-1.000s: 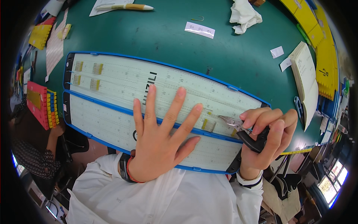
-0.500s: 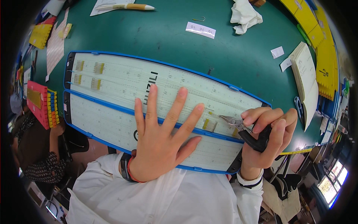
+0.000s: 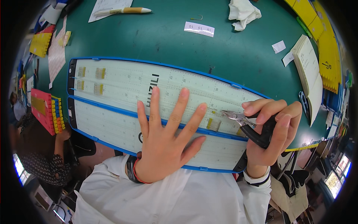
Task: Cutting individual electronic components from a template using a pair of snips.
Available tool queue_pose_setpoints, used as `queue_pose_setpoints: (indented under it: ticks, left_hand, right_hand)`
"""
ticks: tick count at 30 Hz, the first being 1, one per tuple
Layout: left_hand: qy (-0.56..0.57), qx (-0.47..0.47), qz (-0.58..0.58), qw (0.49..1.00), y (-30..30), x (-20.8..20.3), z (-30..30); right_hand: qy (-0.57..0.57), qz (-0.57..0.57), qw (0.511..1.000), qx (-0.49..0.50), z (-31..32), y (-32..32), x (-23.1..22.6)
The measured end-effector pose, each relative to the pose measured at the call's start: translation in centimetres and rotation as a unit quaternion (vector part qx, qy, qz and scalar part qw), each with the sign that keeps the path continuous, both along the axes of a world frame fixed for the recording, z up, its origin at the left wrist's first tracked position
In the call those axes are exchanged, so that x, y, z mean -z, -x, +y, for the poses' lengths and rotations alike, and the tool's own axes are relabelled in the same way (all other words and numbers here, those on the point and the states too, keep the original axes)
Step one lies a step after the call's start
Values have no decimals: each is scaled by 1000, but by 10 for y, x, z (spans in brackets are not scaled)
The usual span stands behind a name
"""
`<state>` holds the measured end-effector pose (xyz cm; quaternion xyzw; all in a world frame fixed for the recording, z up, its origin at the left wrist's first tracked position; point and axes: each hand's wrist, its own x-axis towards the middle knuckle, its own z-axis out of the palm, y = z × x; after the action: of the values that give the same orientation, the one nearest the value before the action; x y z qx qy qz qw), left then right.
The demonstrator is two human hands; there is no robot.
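Very little differs between the earlier pictures and now. The right hand (image 3: 269, 134) shifts the black-handled cutters (image 3: 249, 127) a touch toward nine o'clock, so the metal tips now point at the small yellow piece (image 3: 214, 111) on the white measuring board (image 3: 123, 86), apparently touching it. The left hand (image 3: 166, 132) lies a shade closer to three o'clock on the board. At eight o'clock, another person's arm (image 3: 62, 135) has drawn back along the table edge.

Small black-handled cutting pliers (image 3: 249, 128) lie gripped, steel tips pointing left over a row of tiny yellow components (image 3: 213, 124); beneath lies a long white blue-edged ruled board (image 3: 112, 108), flat on the green table.
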<state>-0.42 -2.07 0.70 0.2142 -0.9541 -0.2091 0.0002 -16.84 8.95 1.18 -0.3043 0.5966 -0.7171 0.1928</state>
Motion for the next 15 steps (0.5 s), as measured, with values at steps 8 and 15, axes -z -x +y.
queue_pose_setpoints:
  ticks: [8,15]
  left_hand:
    - [5,4,-2,1000,0,0,0]
    - [7,4,3,1000,-1,1,-1]
  right_hand:
    - [-28,27,999,-35,1,2,1]
    - [1,-8,1000,-17,3,-1,2]
